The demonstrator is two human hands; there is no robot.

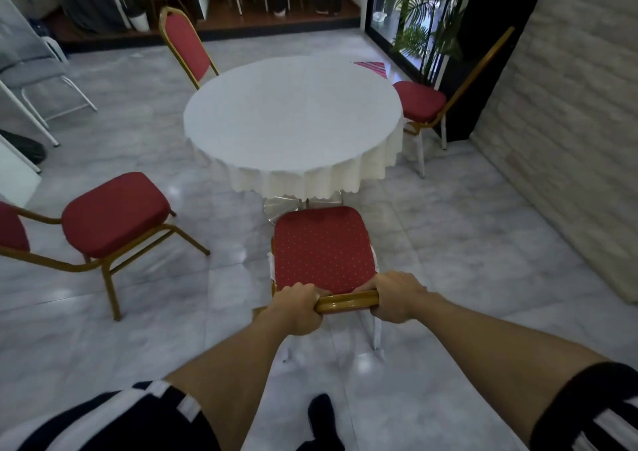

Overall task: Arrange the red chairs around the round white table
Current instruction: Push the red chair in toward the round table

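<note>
The round white table (293, 115) stands mid-room under a cream cloth with a scalloped hem. Just in front of me is a red dotted chair (322, 248), its seat facing the table's near edge. My left hand (298, 309) and my right hand (397, 298) both grip the gold top rail of its back. A second red chair (114, 214) sits at the left, angled toward the table and a little apart from it. A third red chair (419, 100) is at the table's right side. A fourth red chair (184, 44) stands behind the table at the far left.
A textured stone wall (566, 105) runs along the right. A grey chair with white legs (41, 74) stands at the far left. A potted palm (424, 12) is by the glass door at the back right. A striped pink item (373, 67) lies on the table's far edge.
</note>
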